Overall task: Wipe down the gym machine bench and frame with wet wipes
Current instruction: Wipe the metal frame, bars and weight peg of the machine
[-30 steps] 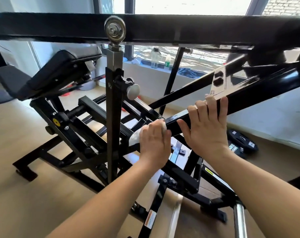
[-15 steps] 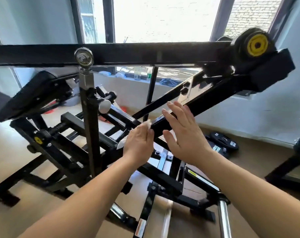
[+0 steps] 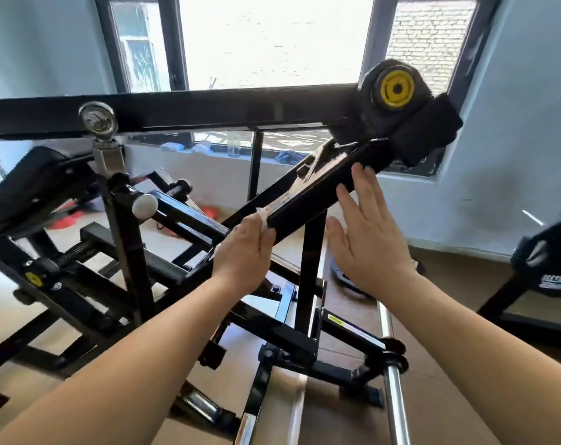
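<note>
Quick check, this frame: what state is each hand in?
Left hand: gripping the wet wipe against the slanted frame bar.
Right hand: open, fingers straight, holding nothing.

Open air lies right of the sloping bar (image 3: 311,203); crossbeam (image 3: 208,112) blocks above; upright post (image 3: 128,239) crowds the left.

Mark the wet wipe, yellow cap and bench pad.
wet wipe (image 3: 262,218): head view, white edge above the left hand (image 3: 243,252).
yellow cap (image 3: 387,91): head view, yellow face.
bench pad (image 3: 31,187): head view, black upholstery.
</note>
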A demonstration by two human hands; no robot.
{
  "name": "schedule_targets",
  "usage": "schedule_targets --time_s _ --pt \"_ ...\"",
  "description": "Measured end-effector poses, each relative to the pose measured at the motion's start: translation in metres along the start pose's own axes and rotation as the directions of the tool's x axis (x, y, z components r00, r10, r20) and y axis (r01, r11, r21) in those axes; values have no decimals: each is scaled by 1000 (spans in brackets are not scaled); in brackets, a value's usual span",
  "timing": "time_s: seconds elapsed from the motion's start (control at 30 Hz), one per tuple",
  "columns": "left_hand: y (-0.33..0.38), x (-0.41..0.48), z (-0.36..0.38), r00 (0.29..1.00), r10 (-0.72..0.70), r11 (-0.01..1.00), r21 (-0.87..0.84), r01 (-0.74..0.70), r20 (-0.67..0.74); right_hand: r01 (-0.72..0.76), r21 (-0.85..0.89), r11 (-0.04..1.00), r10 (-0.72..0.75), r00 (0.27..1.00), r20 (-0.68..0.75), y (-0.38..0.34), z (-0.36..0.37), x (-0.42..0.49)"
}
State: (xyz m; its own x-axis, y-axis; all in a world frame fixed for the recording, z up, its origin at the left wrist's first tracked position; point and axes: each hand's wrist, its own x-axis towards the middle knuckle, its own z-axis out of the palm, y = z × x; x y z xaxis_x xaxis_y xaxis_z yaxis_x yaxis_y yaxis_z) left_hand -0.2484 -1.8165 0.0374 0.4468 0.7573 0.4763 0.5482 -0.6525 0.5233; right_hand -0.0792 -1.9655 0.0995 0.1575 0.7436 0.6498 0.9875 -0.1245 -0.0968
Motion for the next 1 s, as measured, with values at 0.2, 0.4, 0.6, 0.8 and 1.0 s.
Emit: schedule_targets --time_s 0.2,0.4,0.6,0.8,1.0 --pt "11 -7 -4 995 -60 991 -124 50 -78 156 107 982 -153 987 -42 -34 24 -41" --pt "-27 -105 24 977 -165 912 -398 101 -131 -125 306 944 52 970 237 -52 78 -71" --pt "-71 -124 66 829 -525 581 -632 513 191 -253 341 905 94 902 420 -68 138 -99" --pt "-100 -104 110 683 -688 436 -614 658 244 -555 464 691 266 791 551 -39 218 -128" --pt "-119 -64 163 991 -110 991 -82 104 -74 -666 488 564 407 739 537 4 289 -148"
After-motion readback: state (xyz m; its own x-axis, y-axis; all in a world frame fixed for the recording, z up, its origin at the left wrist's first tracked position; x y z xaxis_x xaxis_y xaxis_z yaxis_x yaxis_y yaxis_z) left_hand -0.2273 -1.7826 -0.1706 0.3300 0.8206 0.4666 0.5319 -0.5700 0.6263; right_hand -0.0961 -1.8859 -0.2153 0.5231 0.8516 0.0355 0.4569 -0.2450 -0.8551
